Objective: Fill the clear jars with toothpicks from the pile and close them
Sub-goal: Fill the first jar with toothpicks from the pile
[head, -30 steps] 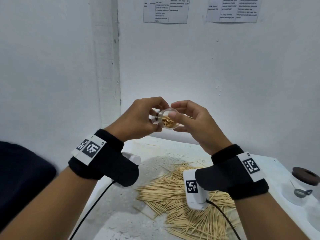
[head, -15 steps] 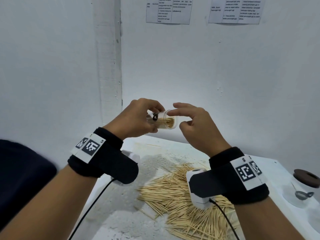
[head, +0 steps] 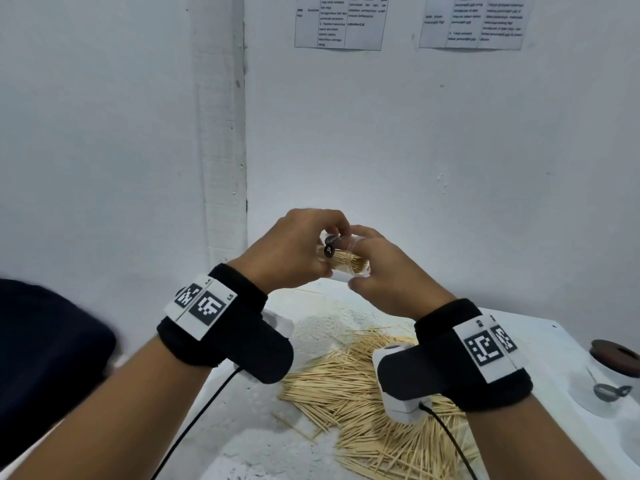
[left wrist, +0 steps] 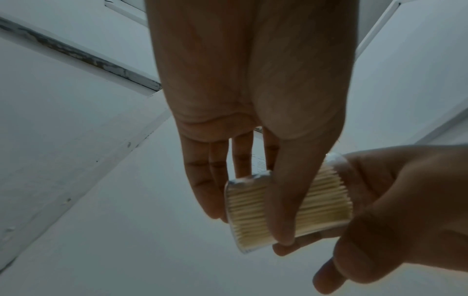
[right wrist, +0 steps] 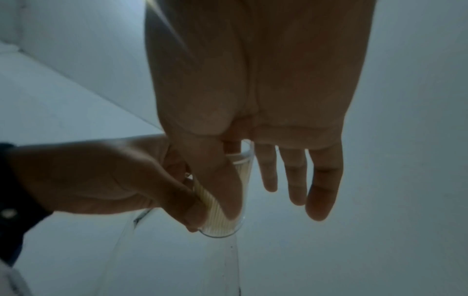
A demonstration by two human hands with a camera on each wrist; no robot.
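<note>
A: From the head view we see the left hand (head: 294, 251) and the right hand (head: 384, 275) raised together above the table (head: 540, 344), both gripping one clear jar (head: 343, 259) that lies on its side between them

B: Agreed. We can make out toothpicks (head: 349, 265) packed inside it, and the left fingers curl over its left end while the right thumb and forefinger pinch its right end. The toothpick pile (head: 349, 393) lies on the table below the wrists

A: At the far right of the table we also see a second jar (head: 609, 372) with a brown lid (head: 614, 353), standing well apart from the pile

B: In the left wrist view we look along the left hand (left wrist: 250, 96); its thumb crosses the jar (left wrist: 288, 202) and the fingers sit behind it. The toothpicks (left wrist: 326, 198) lie in a tight row along the jar's length

A: The right hand (left wrist: 405, 210) comes in from the right there, wrapped round the jar's other end

B: In the right wrist view we see the right hand (right wrist: 255, 80) with its thumb pressed on the jar (right wrist: 240, 200); the forefinger is mostly hidden behind it and the other three fingers hang straight and free

A: And the left hand (right wrist: 101, 176) clasps the jar from the left. We cannot tell from any view whether a lid is on the held jar
</note>
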